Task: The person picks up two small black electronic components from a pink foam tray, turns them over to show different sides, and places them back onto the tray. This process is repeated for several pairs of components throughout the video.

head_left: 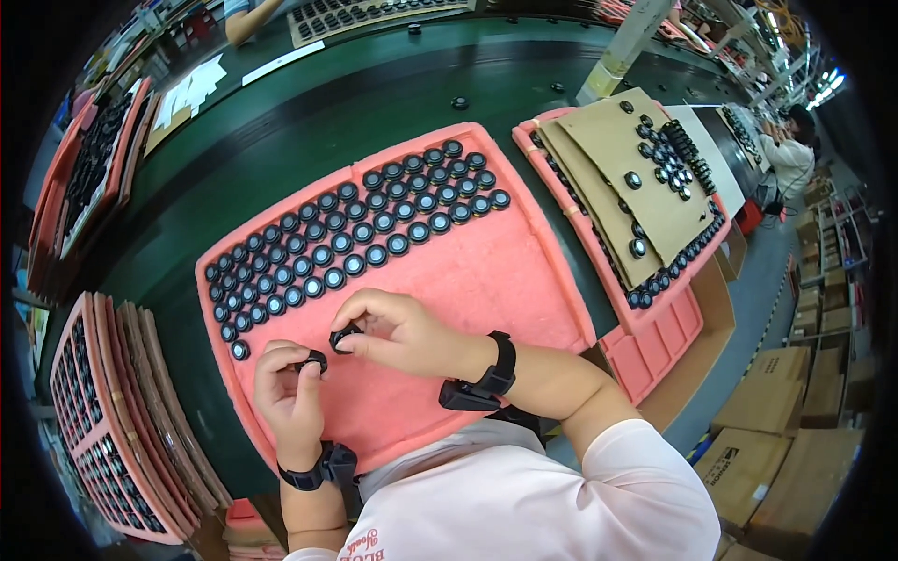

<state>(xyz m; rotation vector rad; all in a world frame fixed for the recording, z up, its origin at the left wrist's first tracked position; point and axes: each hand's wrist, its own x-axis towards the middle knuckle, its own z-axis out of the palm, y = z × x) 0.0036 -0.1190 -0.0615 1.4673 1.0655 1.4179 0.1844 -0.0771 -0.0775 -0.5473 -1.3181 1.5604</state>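
Observation:
Over the near part of a pink foam tray (552,271), both my hands hold small round black parts. My left hand (288,393) pinches one black round part (311,361) between thumb and fingers. In my right hand (398,332), a second black round part (346,338) is gripped at the fingertips, a short way right of the first. Beyond my hands, rows of round black parts with pale grey centres (334,277) fill the far half of the tray. Black straps with small boxes circle both wrists.
Right of the tray, brown cardboard sheets (599,178) with loose black parts lie on another pink tray (697,266). Stacked filled trays (89,411) stand at left. A green conveyor belt (374,93) runs behind, carrying a few parts. Cardboard boxes (762,388) line the right. Other people work farther off.

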